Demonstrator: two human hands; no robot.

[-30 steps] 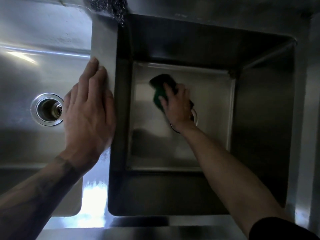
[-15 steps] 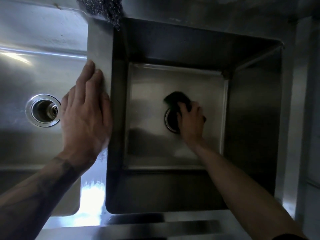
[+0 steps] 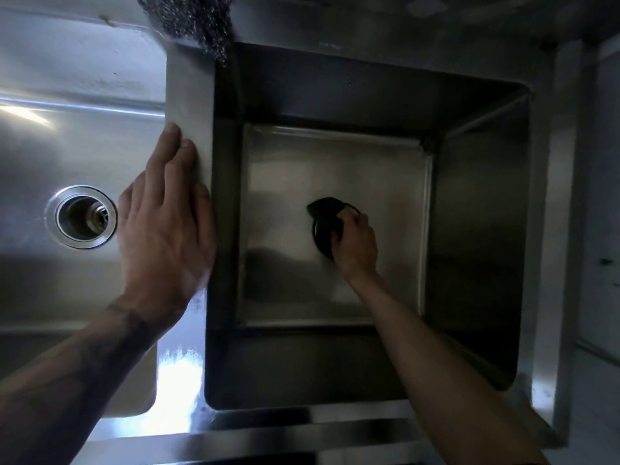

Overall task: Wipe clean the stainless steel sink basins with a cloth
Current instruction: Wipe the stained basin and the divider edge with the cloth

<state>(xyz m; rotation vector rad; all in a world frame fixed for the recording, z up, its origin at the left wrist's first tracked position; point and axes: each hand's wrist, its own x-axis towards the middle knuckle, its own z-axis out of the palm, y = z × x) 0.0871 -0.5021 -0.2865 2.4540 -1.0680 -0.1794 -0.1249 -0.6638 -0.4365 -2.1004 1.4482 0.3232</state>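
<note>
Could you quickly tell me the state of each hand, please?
Left hand: open, flat on the divider.
Right hand: closed, gripping the dark cloth in the right basin.

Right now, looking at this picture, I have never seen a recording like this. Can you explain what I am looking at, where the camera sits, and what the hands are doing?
No machine here: these are a person's two bare hands, filmed by one wide-angle camera worn on the head, looking down. Below is a stainless steel sink with two basins. The left hand lies flat on the divider between them, fingers straight, holding nothing. The right hand reaches into the deep right basin and grips a dark cloth against its floor. The left basin shows its open drain. A steel wool scourer sits at the top edge, past the divider's far end.
</note>
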